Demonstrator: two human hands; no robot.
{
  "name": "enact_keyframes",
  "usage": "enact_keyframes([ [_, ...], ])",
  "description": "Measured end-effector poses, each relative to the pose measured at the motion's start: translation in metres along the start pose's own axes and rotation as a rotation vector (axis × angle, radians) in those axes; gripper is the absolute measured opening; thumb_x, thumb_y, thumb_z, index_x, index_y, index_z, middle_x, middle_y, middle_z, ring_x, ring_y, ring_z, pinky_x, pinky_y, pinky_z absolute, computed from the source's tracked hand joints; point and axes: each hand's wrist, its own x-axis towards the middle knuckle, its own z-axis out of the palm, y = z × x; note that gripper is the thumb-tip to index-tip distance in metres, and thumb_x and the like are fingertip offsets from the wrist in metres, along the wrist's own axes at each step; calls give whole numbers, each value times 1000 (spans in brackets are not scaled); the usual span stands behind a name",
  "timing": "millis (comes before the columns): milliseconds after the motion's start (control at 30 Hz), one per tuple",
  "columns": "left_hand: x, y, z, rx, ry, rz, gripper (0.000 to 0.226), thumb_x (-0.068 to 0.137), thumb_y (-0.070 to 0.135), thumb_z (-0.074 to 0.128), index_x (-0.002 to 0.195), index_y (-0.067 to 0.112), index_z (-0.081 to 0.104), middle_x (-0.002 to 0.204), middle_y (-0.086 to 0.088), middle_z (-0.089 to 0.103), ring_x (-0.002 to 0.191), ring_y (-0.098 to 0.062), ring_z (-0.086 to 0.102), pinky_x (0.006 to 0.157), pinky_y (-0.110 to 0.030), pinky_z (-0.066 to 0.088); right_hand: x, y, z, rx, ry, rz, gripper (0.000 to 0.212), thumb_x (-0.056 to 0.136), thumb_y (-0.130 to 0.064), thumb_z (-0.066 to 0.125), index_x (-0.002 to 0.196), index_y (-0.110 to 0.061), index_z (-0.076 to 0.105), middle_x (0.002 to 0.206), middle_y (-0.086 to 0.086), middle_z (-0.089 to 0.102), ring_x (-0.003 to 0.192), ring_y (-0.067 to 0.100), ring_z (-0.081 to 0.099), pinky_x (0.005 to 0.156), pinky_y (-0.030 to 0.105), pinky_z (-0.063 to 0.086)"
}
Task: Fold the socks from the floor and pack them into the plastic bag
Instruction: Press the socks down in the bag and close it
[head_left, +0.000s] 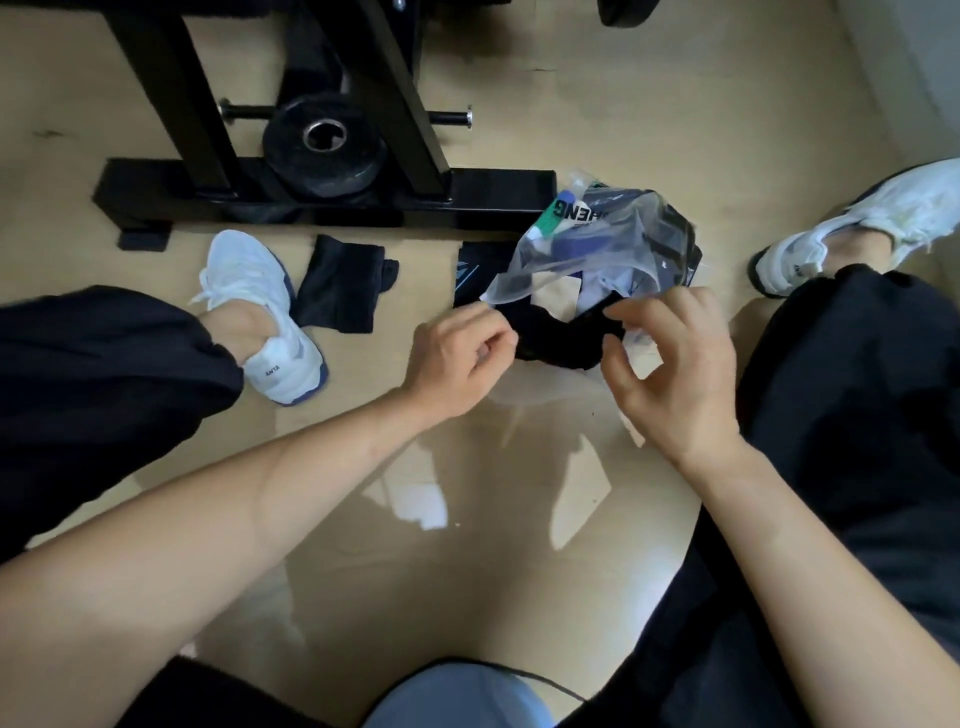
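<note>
Nearest, two bare forearms (218, 525) are stretched forward over the pale floor (467, 571), flanked by black trouser legs (78, 389) at 9 and 3 o'clock. Just past centre toward 12 o'clock the left hand (460, 353) is seen, its fingers curled together toward the palm and set against the edge of a black sock (558, 338); whether anything is pinched cannot be told. At 1 o'clock the right hand (675, 364) is held with its fingers apart and bent, the index tip laid on the sock's upper edge and the thumb just beside its lower edge. The black sock is lodged partly inside the mouth of the plastic bag (597, 244), which is laid on the floor at 1 o'clock, with coloured printed fabric visible through its clear film. A dark flat item (470, 270) is tucked partly under the bag. At 11 o'clock a folded black sock (340, 286) is left on the floor, just beside a white shoe (254, 306). A second white shoe (857, 223) is seen at 2 o'clock. Farthest, at 12 o'clock, a black metal frame (322, 200) is stood with a weight plate (322, 140) on it.
</note>
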Motion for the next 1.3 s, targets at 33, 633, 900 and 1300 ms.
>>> enact_keyframes([
  [33, 4, -13, -3, 38, 58, -120, 23, 94, 18, 55, 73, 11, 63, 68, 3, 57, 60, -16, 50, 51, -36, 39, 2, -4, 3, -24, -15, -18, 20, 85, -14, 67, 104, -8, 70, 96, 7, 60, 92, 31, 51, 79, 41, 43],
  [633, 54, -131, 86, 148, -368, -885, 26, 84, 24, 79, 99, 8, 65, 107, -15, 70, 106, -34, 64, 76, -35, 48, 35, 43, 64, -800, -1005, -36, 83, 79, -86, 32, 150, -45, 23, 144, 3, 46, 129, 38, 36, 110, 58, 22],
  [900, 39, -131, 7, 164, -239, -680, 25, 92, 31, 67, 90, 7, 64, 98, -11, 59, 85, -28, 54, 73, -33, 40, 37, 55, 53, -660, -991, 178, 77, 80, -87, 21, 144, -49, 37, 148, -2, 46, 136, 37, 31, 116, 54, 12],
  [1300, 58, -52, -127, 229, -580, -155, 19, 95, 27, 66, 112, 32, 72, 109, 13, 72, 98, -14, 61, 85, -32, 45, 20, 19, 16, -362, -839, 211, 50, 90, -60, 55, 134, -37, 56, 135, -4, 57, 126, 27, 43, 105, 44, 26],
])
